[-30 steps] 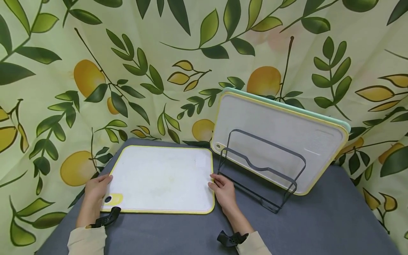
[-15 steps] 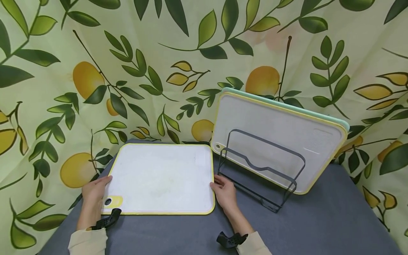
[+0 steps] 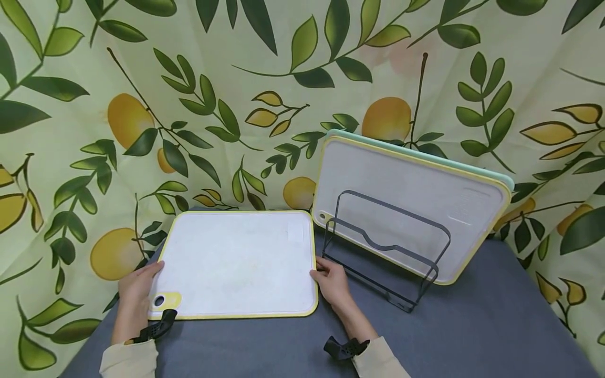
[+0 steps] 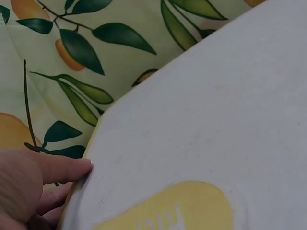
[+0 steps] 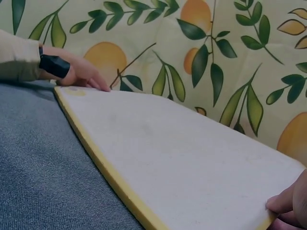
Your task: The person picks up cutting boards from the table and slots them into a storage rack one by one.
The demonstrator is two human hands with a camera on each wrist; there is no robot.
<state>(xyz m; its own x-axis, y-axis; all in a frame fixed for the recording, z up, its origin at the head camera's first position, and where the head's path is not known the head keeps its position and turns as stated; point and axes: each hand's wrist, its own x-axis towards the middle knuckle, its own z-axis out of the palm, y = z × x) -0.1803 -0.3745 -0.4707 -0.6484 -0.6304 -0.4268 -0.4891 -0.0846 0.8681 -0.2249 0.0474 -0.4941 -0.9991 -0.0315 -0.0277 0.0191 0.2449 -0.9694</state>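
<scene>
A white cutting board (image 3: pixel 236 262) with a yellow rim lies before me, its yellow corner patch and hole at the near left. My left hand (image 3: pixel 137 286) pinches the left edge; in the left wrist view its thumb (image 4: pixel 72 168) lies on the top face with fingers beneath. At the opposite edge my right hand (image 3: pixel 332 281) grips the board, thumb on top and other fingers partly hidden. The near yellow edge (image 5: pixel 108 177) is low by the cloth in the right wrist view, and the far side looks raised.
To the right stands a black wire rack (image 3: pixel 392 247). Behind its front bars lean a white board with yellow rim (image 3: pixel 402 173) and a mint-green board (image 3: pixel 425 156). Grey cloth (image 3: pixel 472 325) covers the table; a leaf-patterned curtain (image 3: pixel 264 47) hangs behind.
The cutting board's far edge has risen slightly and now hides more of the table behind it. Both hands keep their hold on its sides. The head view has shifted a little.
</scene>
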